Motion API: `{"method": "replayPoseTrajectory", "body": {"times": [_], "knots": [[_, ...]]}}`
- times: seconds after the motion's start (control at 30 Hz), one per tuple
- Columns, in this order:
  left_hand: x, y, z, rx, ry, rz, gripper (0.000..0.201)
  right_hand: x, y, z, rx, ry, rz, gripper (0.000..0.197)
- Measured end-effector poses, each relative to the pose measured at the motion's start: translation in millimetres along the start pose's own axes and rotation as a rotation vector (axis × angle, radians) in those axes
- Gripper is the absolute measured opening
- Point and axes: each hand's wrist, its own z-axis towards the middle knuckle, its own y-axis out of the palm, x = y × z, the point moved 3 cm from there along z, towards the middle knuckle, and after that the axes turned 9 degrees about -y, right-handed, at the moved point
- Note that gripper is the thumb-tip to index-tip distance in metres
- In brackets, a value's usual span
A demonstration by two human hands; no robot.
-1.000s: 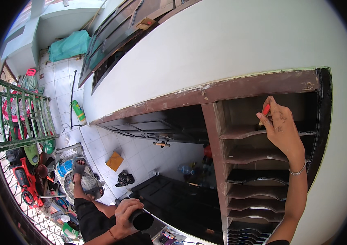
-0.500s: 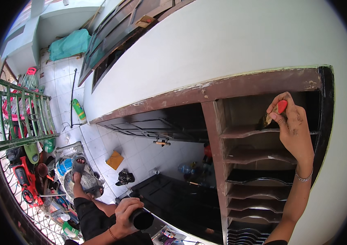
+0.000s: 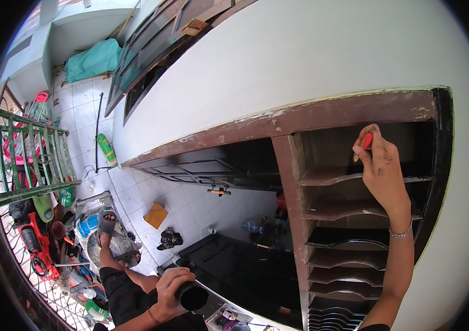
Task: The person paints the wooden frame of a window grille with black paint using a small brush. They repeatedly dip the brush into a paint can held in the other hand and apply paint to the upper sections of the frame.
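Observation:
My right hand [image 3: 380, 160] is closed round a paintbrush with a red handle [image 3: 367, 141]. It reaches into the top opening of a wooden louvre panel [image 3: 331, 177], whose wavy-edged slats are mostly brown. The bristles are mostly hidden by the fingers and the slat. Black coats one middle slat [image 3: 345, 237] and the right-hand frame strip [image 3: 440, 160]. Low in front of my body, my left hand [image 3: 169, 289] grips a round container [image 3: 195, 298] with a dark, black-looking inside.
Left of the louvres, a black door [image 3: 229, 165] stands open onto a tiled floor. My sandalled feet rest on a paint-splashed support [image 3: 99, 234]. A green metal ladder [image 3: 30, 154], a green bottle [image 3: 106, 148] and red power tool [image 3: 37, 251] are at left.
My right hand has shifted left along the top opening with the paintbrush, and its bristles are now less visible. The left hand with the container has stayed put.

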Motion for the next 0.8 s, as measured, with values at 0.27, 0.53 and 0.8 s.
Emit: {"method": "replayPoseTrajectory", "body": {"times": [0.27, 0.53, 0.8], "knots": [[-1, 1, 0, 0.005, 0.004, 0.009, 0.05, -3, -16, 2, 0.101, 0.084, -0.006, 0.019], [1, 0, -1, -0.003, 0.002, 0.014, 0.049, -8, -20, 1, 0.142, 0.092, -0.111, 0.022], [0, 0, -2, -0.003, 0.019, 0.009, 0.05, -5, -19, -6, 0.064, 0.093, -0.11, 0.02]]}}
